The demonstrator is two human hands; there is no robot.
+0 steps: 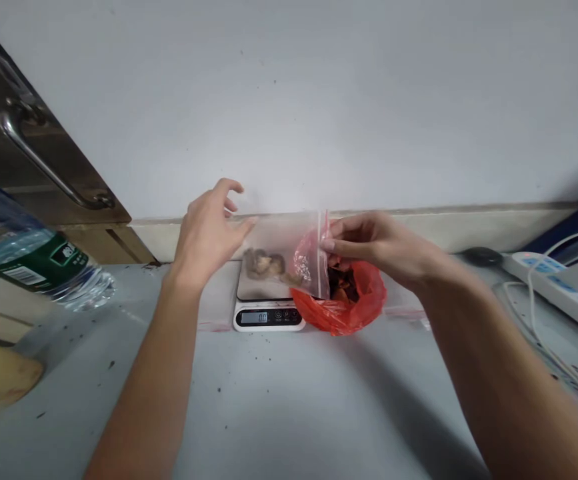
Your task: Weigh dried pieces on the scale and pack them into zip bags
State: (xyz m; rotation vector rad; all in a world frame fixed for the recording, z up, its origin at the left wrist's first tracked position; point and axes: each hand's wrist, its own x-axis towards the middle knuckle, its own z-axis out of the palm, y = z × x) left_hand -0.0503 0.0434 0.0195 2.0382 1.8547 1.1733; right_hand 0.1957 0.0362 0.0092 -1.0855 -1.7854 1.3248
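My right hand (361, 237) pinches the zip edge of a clear zip-lock bag (289, 233), which stretches sideways above the scale. Brownish lumps (265, 264) lie inside the bag; their exact kind is unclear. My left hand (211, 230) is open at the bag's other end, fingers apart, thumb close to the plastic; whether it touches I cannot tell. Below is a white digital kitchen scale (269, 317) whose display reads 0.0. Right of it, a red plastic bag (341, 320) stands open with dark brown dried pieces (343, 285) in it, partly behind the zip-lock bag.
A large water bottle (43, 263) with a green label lies tilted at the left, near a metal door handle (53, 160). At the right are a white power strip (569, 283) and loose cables (533, 300). Dark crumbs dot the grey tabletop (279, 413); a wall rises behind.
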